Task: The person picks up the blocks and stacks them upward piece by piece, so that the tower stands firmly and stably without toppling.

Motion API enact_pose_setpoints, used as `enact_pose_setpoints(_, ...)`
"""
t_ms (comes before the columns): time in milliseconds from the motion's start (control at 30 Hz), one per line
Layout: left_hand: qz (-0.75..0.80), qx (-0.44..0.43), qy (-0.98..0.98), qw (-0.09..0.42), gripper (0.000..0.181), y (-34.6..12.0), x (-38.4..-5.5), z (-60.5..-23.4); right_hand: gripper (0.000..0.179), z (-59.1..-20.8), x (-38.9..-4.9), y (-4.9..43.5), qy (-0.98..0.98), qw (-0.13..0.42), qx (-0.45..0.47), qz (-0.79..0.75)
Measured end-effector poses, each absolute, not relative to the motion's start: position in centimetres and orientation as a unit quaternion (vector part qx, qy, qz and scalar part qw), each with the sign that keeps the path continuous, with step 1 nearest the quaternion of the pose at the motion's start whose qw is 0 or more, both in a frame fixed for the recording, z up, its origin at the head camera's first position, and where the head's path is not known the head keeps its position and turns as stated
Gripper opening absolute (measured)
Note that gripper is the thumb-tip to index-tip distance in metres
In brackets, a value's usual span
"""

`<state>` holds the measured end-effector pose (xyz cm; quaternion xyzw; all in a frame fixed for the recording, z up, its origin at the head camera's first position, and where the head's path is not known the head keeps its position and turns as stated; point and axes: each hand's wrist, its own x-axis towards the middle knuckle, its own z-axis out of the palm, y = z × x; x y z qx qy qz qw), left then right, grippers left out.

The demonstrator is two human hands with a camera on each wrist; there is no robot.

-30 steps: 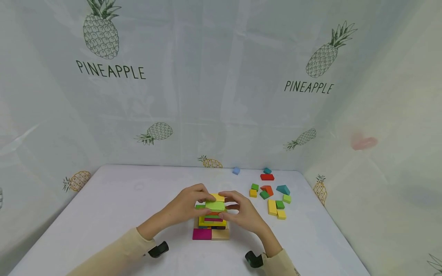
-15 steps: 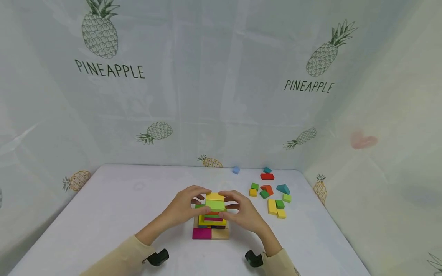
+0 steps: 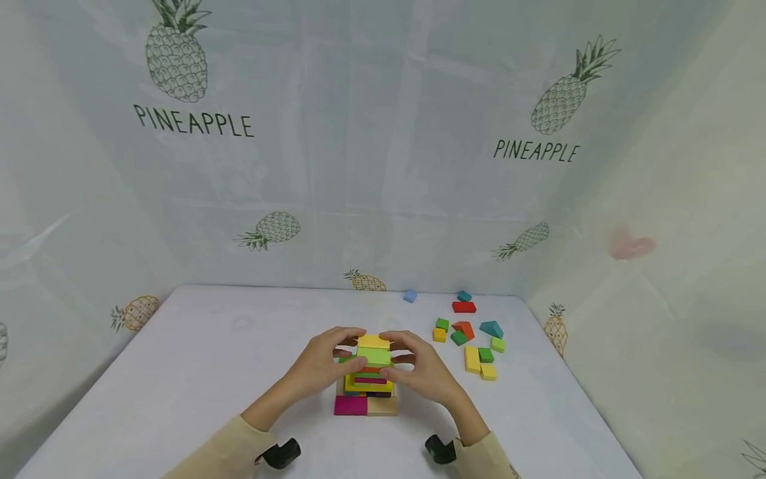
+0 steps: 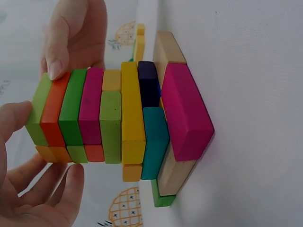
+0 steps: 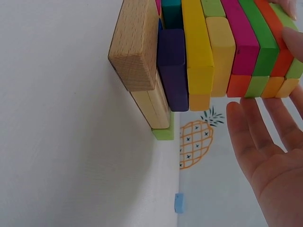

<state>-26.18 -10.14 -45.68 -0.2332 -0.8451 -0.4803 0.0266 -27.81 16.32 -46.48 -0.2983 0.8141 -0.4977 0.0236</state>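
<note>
A layered tower of coloured wooden blocks stands near the front middle of the table, a magenta block (image 3: 350,406) and a plain wood block (image 3: 383,407) at its front base. Near its top lie a light green block (image 3: 374,356) and, behind it, a yellow block (image 3: 373,341). My left hand (image 3: 317,362) holds the upper layers from the left, thumb at the light green block's edge and fingers at the back. From the right, my right hand (image 3: 426,369) grips the same layers, its thumb on the orange block (image 4: 56,113) and light green block.
Loose blocks lie to the right, among them a yellow block (image 3: 472,360), a red block (image 3: 463,307) and a teal triangle (image 3: 492,328). A small blue block (image 3: 409,296) sits by the table's back edge. A pineapple-print curtain (image 3: 383,166) hangs behind.
My left hand's fingers have drawn back leftward from over the yellow block, and its thumb still lies at the light green block. The right hand and tower stay in place.
</note>
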Motion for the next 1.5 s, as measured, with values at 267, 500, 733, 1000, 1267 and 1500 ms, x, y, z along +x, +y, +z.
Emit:
enact_pose_setpoints(267,-0.509,-0.225,-0.830,0.015,0.057,-9.8,-26.1,-46.0,0.060,-46.6,-27.8,16.5,0.812,0.027,-0.298,-0.501)
enact_pose_setpoints(500,-0.528,-0.217,-0.821,0.014,0.056,-9.6,-25.9,-46.3,0.058,-46.6,-27.6,16.5,0.808,0.026,-0.302,-0.505)
enact_pose_setpoints(733,-0.535,-0.223,-0.815,0.013,0.057,-9.4,-25.8,-46.2,0.059,-46.4,-27.3,16.7,0.815,0.016,-0.300,-0.496)
enact_pose_setpoints(1000,-0.534,-0.216,-0.817,0.011,0.057,-9.6,-26.0,-46.3,0.063,-45.4,-27.3,17.3,0.818,0.015,-0.333,-0.469)
enact_pose_setpoints(1267,-0.537,-0.207,-0.818,0.008,0.057,-9.6,-25.9,-46.3,0.062,-44.6,-28.5,22.2,0.868,-0.019,-0.300,-0.395)
enact_pose_setpoints(1500,-0.541,-0.209,-0.815,0.006,0.056,-9.7,-26.0,-46.3,0.059,-45.4,-30.0,29.1,0.905,-0.034,-0.277,-0.321)
